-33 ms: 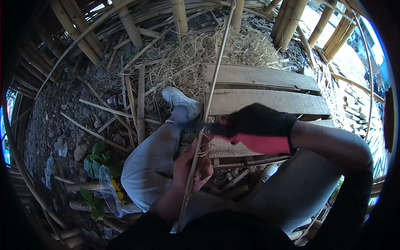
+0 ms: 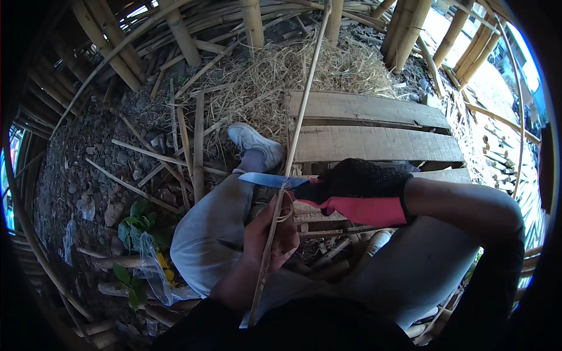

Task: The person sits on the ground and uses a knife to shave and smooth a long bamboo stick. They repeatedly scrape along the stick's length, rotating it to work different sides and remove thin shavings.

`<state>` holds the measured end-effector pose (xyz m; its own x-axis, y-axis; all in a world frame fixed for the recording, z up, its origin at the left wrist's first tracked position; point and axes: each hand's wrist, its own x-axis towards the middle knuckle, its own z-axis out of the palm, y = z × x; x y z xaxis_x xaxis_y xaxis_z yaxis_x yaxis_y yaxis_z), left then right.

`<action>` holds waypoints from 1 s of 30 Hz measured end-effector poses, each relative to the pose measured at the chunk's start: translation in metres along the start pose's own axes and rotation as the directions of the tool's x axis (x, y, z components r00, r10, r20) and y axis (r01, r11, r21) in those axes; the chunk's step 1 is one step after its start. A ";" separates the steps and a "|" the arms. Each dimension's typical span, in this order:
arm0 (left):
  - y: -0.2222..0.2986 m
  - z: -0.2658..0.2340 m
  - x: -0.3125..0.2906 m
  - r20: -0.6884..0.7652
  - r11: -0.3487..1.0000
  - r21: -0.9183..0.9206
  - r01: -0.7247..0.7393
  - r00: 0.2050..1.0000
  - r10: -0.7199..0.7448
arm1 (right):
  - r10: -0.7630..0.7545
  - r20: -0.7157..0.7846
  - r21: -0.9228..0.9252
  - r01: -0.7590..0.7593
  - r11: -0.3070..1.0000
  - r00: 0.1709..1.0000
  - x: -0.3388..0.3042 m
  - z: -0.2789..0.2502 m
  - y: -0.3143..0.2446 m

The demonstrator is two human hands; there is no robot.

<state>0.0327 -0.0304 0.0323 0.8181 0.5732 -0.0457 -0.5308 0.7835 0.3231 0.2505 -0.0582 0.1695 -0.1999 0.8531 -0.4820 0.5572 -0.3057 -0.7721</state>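
Observation:
A long, thin bamboo strip slants from the top of the view down over my lap. My bare left hand is closed around it below the middle, between my bent legs. Thin curled shavings cling to the strip beside those fingers. My right hand, in a black and pink glove, grips a knife whose handle is mostly hidden. The knife's blade points left and meets the strip just above my left hand.
A slatted wooden pallet lies ahead to the right, with a heap of pale shavings behind it. Loose bamboo pieces litter the soil at left. A clear plastic bag lies near my left knee. Bamboo posts stand along the back.
The knife blade was smeared by motion before and now shows sharply. My right hand has shifted slightly down. My left hand and the strip look unmoved.

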 end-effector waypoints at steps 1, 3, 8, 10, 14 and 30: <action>0.000 0.000 0.000 -0.006 1.000 0.016 -0.004 1.000 0.005 | -0.110 0.071 -0.056 0.114 0.992 0.991 0.001 0.004 0.012; 0.001 0.002 -0.005 -0.054 1.000 0.026 -0.009 0.998 0.010 | -0.068 0.131 -0.141 0.086 0.986 0.989 0.003 0.002 -0.007; 0.004 0.002 -0.002 -0.010 0.998 0.057 -0.034 0.999 0.035 | -0.339 0.002 -0.435 0.306 0.847 0.941 0.017 0.000 0.010; 0.004 0.009 -0.003 -0.034 0.996 0.085 -0.040 0.998 0.043 | -0.375 -0.096 -0.434 0.301 0.849 0.922 0.025 -0.001 0.019; -0.001 0.005 -0.002 -0.046 0.999 0.038 -0.024 0.999 0.026 | -0.320 -0.027 -0.419 0.280 0.864 0.947 0.018 0.020 0.021; 0.013 0.007 0.002 -0.325 0.820 0.571 0.049 0.930 0.170 | -0.513 -0.083 -0.475 0.418 0.774 0.855 0.028 0.016 0.023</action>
<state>0.0285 -0.0209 0.0430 0.5990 0.7446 -0.2946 -0.2685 0.5334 0.8021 0.2452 -0.0476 0.1315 -0.3892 0.9210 0.0184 0.7307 0.3208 -0.6027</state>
